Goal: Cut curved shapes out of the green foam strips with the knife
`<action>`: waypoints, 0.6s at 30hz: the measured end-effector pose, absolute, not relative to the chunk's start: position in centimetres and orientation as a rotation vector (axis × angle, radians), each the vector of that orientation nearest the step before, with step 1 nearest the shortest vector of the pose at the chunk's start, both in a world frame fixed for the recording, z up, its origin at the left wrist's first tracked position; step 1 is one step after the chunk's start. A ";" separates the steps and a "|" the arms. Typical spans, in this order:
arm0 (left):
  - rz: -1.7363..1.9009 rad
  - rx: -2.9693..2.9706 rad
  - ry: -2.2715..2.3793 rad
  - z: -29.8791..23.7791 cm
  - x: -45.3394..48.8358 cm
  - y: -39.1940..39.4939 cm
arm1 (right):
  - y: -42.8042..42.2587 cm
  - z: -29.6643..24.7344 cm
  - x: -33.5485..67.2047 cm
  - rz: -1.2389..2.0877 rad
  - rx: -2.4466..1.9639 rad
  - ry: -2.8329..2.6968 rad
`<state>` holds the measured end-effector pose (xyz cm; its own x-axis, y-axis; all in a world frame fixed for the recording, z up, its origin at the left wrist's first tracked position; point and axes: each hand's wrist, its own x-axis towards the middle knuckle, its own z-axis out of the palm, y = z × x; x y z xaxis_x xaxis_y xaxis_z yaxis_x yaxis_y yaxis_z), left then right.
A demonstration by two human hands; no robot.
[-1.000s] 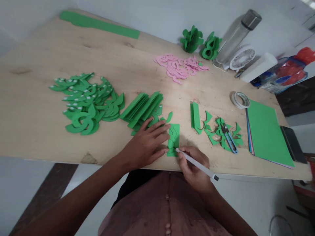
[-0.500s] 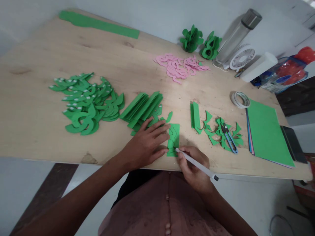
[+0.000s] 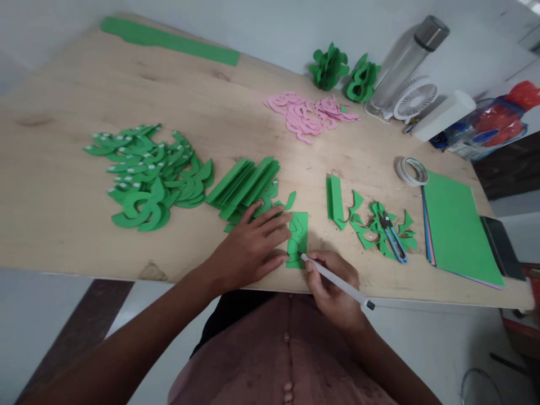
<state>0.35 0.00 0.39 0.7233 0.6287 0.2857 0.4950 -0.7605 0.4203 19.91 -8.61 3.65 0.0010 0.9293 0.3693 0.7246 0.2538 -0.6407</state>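
Observation:
A small green paper rectangle [image 3: 298, 239] with dark drawn outlines lies near the table's front edge. My left hand [image 3: 253, 247] rests flat with fingers stretched, fingertips on the paper's left edge. In my right hand [image 3: 335, 287] is a white pen [image 3: 341, 287], its tip at the lower right of the paper. Folded green paper strips [image 3: 244, 188] lie just beyond my left hand. Farther left is a pile of cut green paper shapes [image 3: 152, 180], several with small white patches. To the right lie a folded green strip [image 3: 334, 199] and green scraps [image 3: 367, 233], with blue thread snips [image 3: 393, 237] on top.
Pink paper cutouts [image 3: 306, 115] lie toward the back, near two green paper ornaments [image 3: 329, 66]. A bottle [image 3: 400, 67], a white fan [image 3: 417, 98] and a tape roll [image 3: 412, 170] stand at right. Green sheets [image 3: 462, 228] and a dark phone-like slab [image 3: 503, 247] lie at the right edge.

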 end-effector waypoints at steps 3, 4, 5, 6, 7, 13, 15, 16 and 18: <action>0.595 2.612 0.875 0.3 0.4 0.0 | -8.6 3.6 20.0 0.342 -1.518 -1.773; 0.603 2.612 0.877 0.3 0.4 0.0 | -8.6 3.6 20.0 0.340 -1.519 -1.773; 0.609 2.612 0.878 0.3 0.4 0.0 | -8.6 3.6 20.0 0.337 -1.518 -1.774; 0.615 2.613 0.879 0.3 0.4 0.0 | -8.6 3.6 20.0 0.334 -1.518 -1.776; 0.616 2.614 0.880 0.2 0.4 -0.1 | -8.6 3.6 20.0 0.329 -1.517 -1.780; 0.601 2.618 0.872 0.3 0.4 0.0 | -8.6 3.5 20.0 0.343 -1.511 -1.784; 0.600 2.614 0.876 0.3 0.4 0.0 | -8.6 3.5 20.0 0.347 -1.513 -1.786; 0.602 2.612 0.879 0.3 0.4 0.0 | -8.6 3.5 20.0 0.351 -1.515 -1.786; 0.613 2.607 0.883 0.3 0.4 -0.1 | -8.6 3.5 19.9 0.364 -1.526 -1.779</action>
